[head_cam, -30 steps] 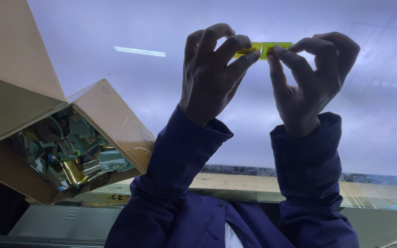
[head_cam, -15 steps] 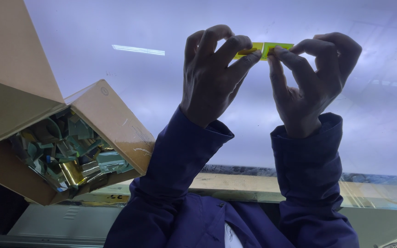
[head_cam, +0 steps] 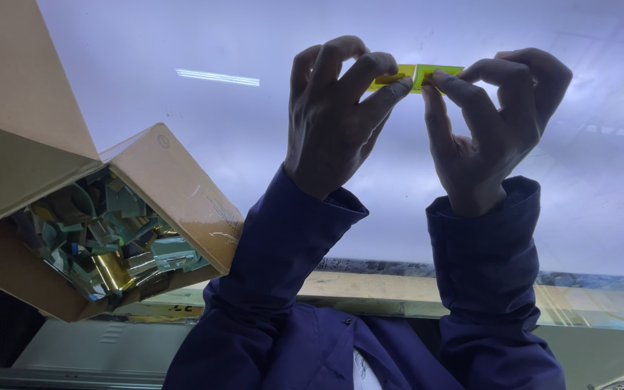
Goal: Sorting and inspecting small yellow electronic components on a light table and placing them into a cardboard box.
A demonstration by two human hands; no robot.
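Standing by the pale, glossy counter (head_cam: 182,43), I count two hands, one small strip and one cardboard box. The left hand (head_cam: 334,119) and the right hand (head_cam: 496,130) are both raised over the counter, each coming out of a dark blue sleeve (head_cam: 283,245), and between them they share a single thin yellow-green strip (head_cam: 417,74). The strip lies level, up near the far part of the counter, well apart from the box. The left fingers (head_cam: 370,79) are curled tight and pinch the strip's left end between thumb and fingertips; the right fingers (head_cam: 449,83) are closed the same way on its right end, the other fingers bent over in an arch above. Neither hand shows any gap at the pinch, so both are closed firmly on the strip. The two thumbs sit just beside each other under its middle, near a faint line across the strip.

To the left stands one open cardboard box (head_cam: 175,188), tipped so its mouth shows, its flaps spread. Inside is a heap of small green and gold parts (head_cam: 102,238), too jumbled to count.
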